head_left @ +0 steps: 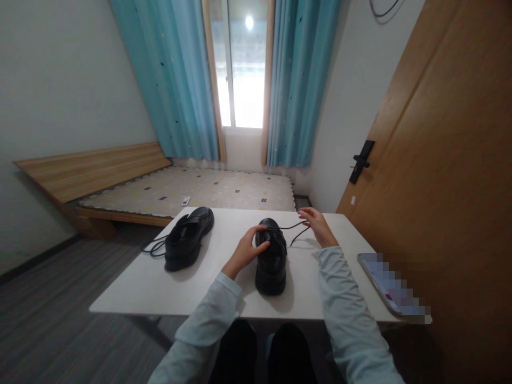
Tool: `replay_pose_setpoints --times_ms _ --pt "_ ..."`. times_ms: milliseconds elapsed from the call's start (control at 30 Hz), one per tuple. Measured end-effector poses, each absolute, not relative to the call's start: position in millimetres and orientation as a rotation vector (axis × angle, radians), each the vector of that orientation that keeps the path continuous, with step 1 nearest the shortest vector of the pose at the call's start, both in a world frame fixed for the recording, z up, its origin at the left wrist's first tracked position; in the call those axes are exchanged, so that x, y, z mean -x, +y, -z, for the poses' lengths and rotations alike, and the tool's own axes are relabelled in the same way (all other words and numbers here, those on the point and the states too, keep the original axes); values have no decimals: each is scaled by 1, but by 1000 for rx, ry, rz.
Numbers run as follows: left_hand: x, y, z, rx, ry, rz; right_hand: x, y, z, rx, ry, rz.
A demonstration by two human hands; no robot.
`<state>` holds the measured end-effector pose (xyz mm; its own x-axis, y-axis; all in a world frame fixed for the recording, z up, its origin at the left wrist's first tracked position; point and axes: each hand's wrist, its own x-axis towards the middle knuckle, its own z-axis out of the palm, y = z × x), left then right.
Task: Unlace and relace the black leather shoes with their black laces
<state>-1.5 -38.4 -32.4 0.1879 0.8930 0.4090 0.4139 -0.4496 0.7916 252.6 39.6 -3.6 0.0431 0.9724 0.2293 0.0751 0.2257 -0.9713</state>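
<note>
A black shoe [271,277] stands on the white table [224,298], its heel toward me. My left hand [247,248] rests on the shoe's left side near the tongue, thumb and fingers curved around its opening edge. To the right of the shoe, my right hand [316,224] pinches a black shoelace [295,226] that stretches from the shoe's eyelets; a loose end hangs below the fingers. A second black shoe [186,240] sits on the table to the left, with its laces [155,246] trailing over the table's left edge.
A phone [386,285] lies at the table's right edge. Beyond the table is a bed [200,186] with a small white object [185,201] on it. A wooden door [432,160] stands close on the right, and a window with blue curtains [176,80] is behind.
</note>
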Motion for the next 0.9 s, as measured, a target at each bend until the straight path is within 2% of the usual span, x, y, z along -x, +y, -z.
replay_pose_setpoints --times_ms 167,333,500,900 --pt "0 -38 32 -1934 1208 -1225 -232 33 5 1041 -1778 -747" --pt "0 -33 34 -1867 1162 -1296 -217 27 12 903 -2119 -909" --pt "1 -28 40 -1870 1183 -1327 -209 28 23 957 -2163 -1052" --pt "0 -17 37 -1763 1206 -1370 -209 23 17 990 -2167 -1064"
